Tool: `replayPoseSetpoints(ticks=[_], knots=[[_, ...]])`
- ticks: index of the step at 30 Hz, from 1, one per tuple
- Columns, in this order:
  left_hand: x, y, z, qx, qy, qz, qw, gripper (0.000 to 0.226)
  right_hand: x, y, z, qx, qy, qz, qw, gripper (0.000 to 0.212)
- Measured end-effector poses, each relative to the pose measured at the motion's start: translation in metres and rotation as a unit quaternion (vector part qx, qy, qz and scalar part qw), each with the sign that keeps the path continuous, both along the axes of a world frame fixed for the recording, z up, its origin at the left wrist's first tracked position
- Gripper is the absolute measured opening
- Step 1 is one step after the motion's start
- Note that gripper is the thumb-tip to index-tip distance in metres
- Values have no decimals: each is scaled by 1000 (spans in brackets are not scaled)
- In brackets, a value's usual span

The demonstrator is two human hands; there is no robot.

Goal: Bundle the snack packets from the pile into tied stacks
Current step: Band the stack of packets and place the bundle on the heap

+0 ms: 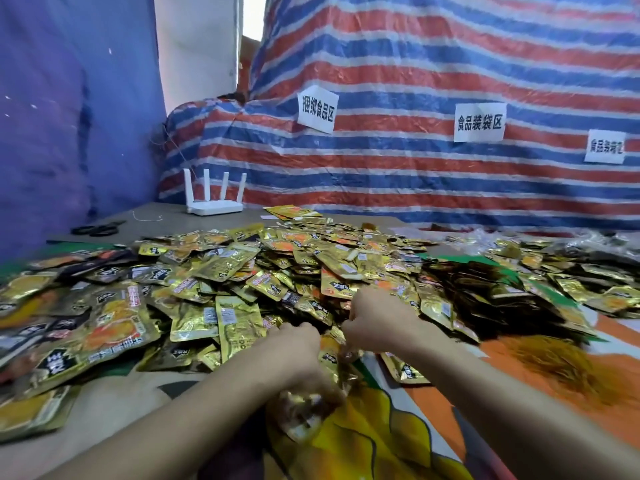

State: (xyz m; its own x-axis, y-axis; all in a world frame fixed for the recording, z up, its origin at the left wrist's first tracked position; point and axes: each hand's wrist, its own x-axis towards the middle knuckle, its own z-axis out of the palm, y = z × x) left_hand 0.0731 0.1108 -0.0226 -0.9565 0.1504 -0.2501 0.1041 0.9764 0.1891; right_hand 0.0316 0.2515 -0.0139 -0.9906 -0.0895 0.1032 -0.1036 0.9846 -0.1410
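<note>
A: Start at the far left. What is on the table there?

B: A pair of black-handled scissors (98, 229) lies on the bare grey tabletop (166, 220), with a short piece of white string (149, 216) just beyond it. Behind those stands a white router (214, 197) with four upright antennas, close to the blue sheet (69, 116) hanging at the left.

A: And the snack packets?

B: The pile of gold foil snack packets (277, 268) spreads across nearly the whole width of the table, loose and overlapping, some face up and some face down. The larger-looking ones lie nearest at the left edge.

A: Where are the hands?

B: Both reach into the near edge of the pile, close together. The left hand (298, 341) is curled, fingers bent down into the packets, and a blurred gold packet (304, 407) sits under its wrist; whether it grips that one I cannot tell. The right hand (375, 322) is clenched into a loose fist, knuckles up, among the packets; what it pinches is hidden.

A: Further right?

B: A darker heap of packets (491, 292) lies beside the gold ones, and a bundle of orange rubber bands (554, 362) rests on the printed cloth (381, 427). Behind everything hangs a red, white and blue striped tarp (450, 57) bearing three white paper signs (479, 122).
</note>
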Motion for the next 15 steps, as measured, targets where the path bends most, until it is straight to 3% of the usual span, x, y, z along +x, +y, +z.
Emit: replayPoseSetpoints(ticks=[2, 5, 9, 12, 15], knots=[[-7, -3, 4, 50, 16, 21, 998, 76, 5, 3, 6, 17, 45, -26, 999, 27], [-16, -6, 9, 101, 4, 35, 994, 73, 9, 15, 19, 41, 2, -8, 999, 16], [-22, -8, 7, 153, 10, 37, 987, 64, -2, 29, 14, 57, 12, 9, 998, 63], [-26, -15, 9, 208, 26, 47, 977, 63, -13, 28, 4, 48, 28, 6, 998, 83], [-29, -27, 15, 250, 28, 76, 965, 64, -23, 22, -4, 23, 27, 33, 999, 89]])
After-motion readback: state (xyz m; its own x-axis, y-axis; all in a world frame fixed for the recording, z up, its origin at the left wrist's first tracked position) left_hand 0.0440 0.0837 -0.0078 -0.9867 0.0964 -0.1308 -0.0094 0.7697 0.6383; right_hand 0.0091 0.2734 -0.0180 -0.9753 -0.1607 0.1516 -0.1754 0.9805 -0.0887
